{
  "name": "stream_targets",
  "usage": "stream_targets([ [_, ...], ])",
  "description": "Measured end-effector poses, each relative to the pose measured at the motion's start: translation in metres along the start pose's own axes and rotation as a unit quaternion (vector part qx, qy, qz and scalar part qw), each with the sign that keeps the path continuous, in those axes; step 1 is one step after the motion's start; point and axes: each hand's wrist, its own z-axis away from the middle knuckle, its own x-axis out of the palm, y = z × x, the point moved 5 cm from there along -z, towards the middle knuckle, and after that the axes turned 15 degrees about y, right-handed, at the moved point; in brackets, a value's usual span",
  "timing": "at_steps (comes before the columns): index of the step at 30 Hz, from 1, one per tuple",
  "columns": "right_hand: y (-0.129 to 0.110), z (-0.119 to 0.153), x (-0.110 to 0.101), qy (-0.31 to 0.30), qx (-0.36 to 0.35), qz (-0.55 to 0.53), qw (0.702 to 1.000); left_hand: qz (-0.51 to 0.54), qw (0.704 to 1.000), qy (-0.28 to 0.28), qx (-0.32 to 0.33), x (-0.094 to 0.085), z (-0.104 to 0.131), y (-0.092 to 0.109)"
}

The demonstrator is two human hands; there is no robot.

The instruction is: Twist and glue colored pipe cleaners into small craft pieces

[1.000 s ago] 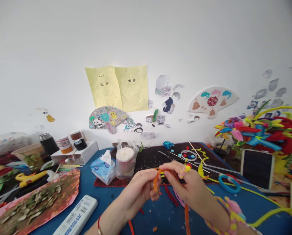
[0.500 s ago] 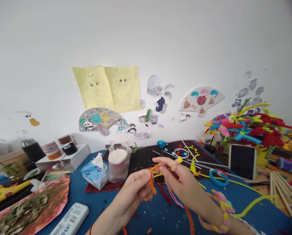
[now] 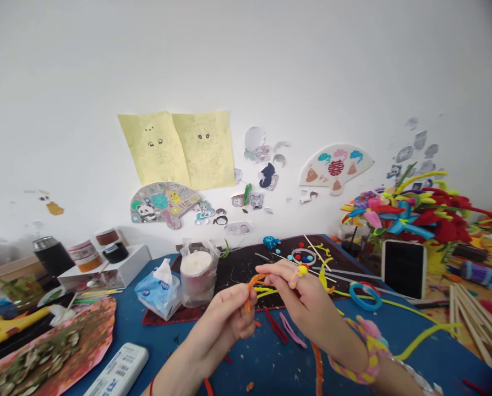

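Observation:
An orange pipe cleaner (image 3: 254, 279), bent into a curve, is held between my two hands above the blue table. My left hand (image 3: 228, 313) pinches one end of it between thumb and fingers. On the other end, the fingers of my right hand (image 3: 298, 289) are closed, wearing a pink and yellow ring and a braided bracelet. Below the hands lie a dark red pipe cleaner (image 3: 275, 327) and a pink one (image 3: 292, 330). Another orange pipe cleaner (image 3: 318, 368) lies beneath my right wrist.
A tissue pack (image 3: 158, 289) and a bagged white tub (image 3: 197, 275) stand behind my left hand. A dark mat (image 3: 233, 261) holds pompoms and sticks. To the right are a blue ring (image 3: 365, 297), a phone (image 3: 403, 269), wooden sticks (image 3: 473, 322) and fuzzy flowers (image 3: 403, 214).
The pipe cleaner's loose end now hangs less far below my left fingers, and its curve sits a little further left. The whole view has shifted slightly.

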Motion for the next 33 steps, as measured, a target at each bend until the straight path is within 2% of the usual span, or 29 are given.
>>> stream_targets([
  [4,0.005,0.003,0.002,0.011,0.042,0.010,0.999,0.049,0.998,0.029,0.008,-0.006,-0.005,0.000],
  [7,0.005,0.007,0.006,-0.003,0.065,0.011,0.998,0.087,0.995,0.049,0.021,-0.010,-0.006,0.001],
  [16,-0.007,0.019,0.021,-0.064,0.065,-0.025,0.996,0.123,0.985,0.091,0.078,-0.014,-0.009,0.008],
  [22,-0.009,0.020,0.024,-0.072,0.081,-0.030,0.994,0.072,0.989,0.064,0.109,-0.013,-0.007,0.008],
  [28,-0.004,0.027,0.029,-0.071,0.154,-0.059,0.984,0.012,0.977,0.130,0.169,-0.021,-0.008,0.006],
  [33,0.000,0.029,0.034,-0.061,0.172,-0.138,0.973,-0.038,0.969,0.115,0.213,-0.019,-0.009,0.009],
])
